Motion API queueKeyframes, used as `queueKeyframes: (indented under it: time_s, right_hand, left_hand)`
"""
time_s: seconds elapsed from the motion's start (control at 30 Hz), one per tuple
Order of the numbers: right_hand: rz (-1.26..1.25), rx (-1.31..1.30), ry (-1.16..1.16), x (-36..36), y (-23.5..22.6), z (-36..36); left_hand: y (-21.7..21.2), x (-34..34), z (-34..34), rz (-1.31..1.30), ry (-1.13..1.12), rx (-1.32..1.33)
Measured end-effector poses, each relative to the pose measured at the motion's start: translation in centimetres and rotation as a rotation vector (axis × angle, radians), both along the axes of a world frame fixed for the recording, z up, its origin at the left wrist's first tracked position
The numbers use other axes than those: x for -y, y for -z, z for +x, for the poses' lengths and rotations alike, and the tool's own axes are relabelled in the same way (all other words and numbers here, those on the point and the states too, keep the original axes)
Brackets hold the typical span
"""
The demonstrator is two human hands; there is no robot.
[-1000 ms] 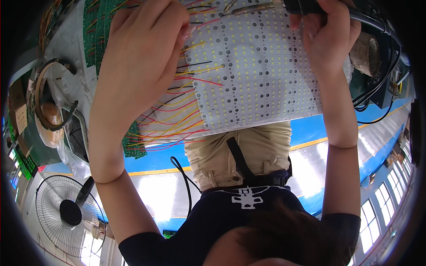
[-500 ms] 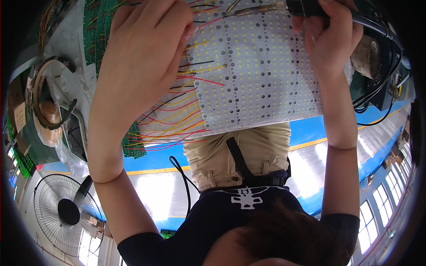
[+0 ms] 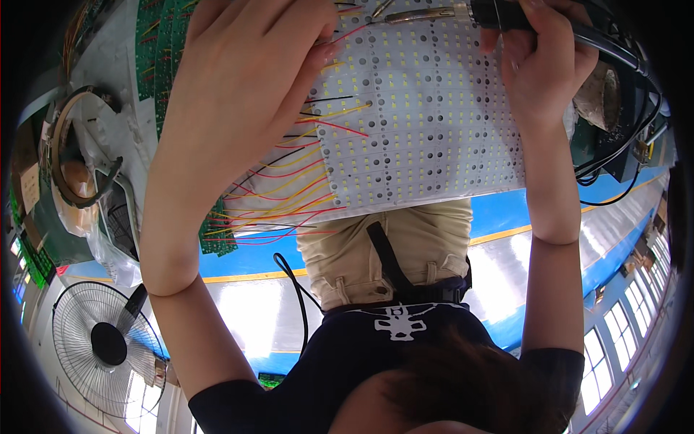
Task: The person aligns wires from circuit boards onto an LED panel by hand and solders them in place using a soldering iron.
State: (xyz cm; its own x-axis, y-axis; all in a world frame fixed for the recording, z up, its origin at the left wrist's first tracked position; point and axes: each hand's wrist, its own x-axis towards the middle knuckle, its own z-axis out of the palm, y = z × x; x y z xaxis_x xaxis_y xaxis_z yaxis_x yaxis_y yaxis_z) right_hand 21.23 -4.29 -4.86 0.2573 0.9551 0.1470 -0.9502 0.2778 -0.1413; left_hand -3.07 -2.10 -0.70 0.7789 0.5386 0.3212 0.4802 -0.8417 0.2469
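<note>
My left hand (image 3: 238, 94) is closed over the left edge of a white LED panel (image 3: 405, 155), fingertips pinching a red wire (image 3: 354, 33). The wire's far end reaches the tip of a soldering iron (image 3: 423, 14). My right hand (image 3: 546, 69) grips the iron by its black handle, above the panel's upper right. Rows of small yellowish LEDs and dark round holes cover the panel. Several red, yellow and black wires (image 3: 289, 184) stick out along its left edge. Beside the iron's tip shows a thin metal piece (image 3: 381, 9), cut off by the upper edge.
Green circuit boards (image 3: 155, 72) lie left of the panel. Farther left is a roll of tape (image 3: 54, 148) by plastic bags. A brownish cylinder (image 3: 600, 94) and black cables (image 3: 622, 155) sit on the right. A fan (image 3: 108, 343) stands at lower left.
My left hand has shifted slightly to the right with the red wire. The soldering iron and my right hand have moved a little to the right.
</note>
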Motion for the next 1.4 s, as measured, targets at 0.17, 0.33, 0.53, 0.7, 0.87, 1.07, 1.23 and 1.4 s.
queueKeyframes:
  time_s: [0.17, 0.33, 0.53, 0.7, 0.87, 1.07, 1.23, 1.4]
  right_hand:
    - [-0.158, 1.168, 0.382, 0.7, -1.6, 0.5]
    - [-0.107, 1.187, 0.371, 0.5, -1.2, 1.0]
    - [-0.117, 1.189, 0.353, 0.5, -1.2, 1.2]
    - [-0.100, 1.183, 0.369, 0.4, -1.0, 1.2]
    - [-0.112, 1.172, 0.377, 0.4, -1.1, 1.1]
    - [-0.111, 1.173, 0.385, 0.3, -1.0, 1.1]
    - [-0.094, 1.169, 0.378, 0.3, -0.9, 1.2]
    - [-0.091, 1.137, 0.377, 0.2, -1.1, 1.1]
  left_hand:
    - [-0.1, -0.1, 0.2, -0.157, -0.079, -0.012]
    - [0.3, -0.6, 0.1, -0.017, 0.003, 0.050]
    - [0.3, -0.5, 0.0, -0.007, 0.018, 0.102]
    - [0.3, -0.5, -0.2, 0.002, 0.033, 0.061]
    - [0.2, -0.5, -0.1, 0.016, 0.036, 0.064]
    - [0.3, -0.1, 0.2, -0.027, -0.026, 0.100]
    - [0.3, -0.1, -0.1, -0.032, -0.041, 0.112]
    - [0.3, 0.4, 0.0, -0.121, -0.137, 0.169]
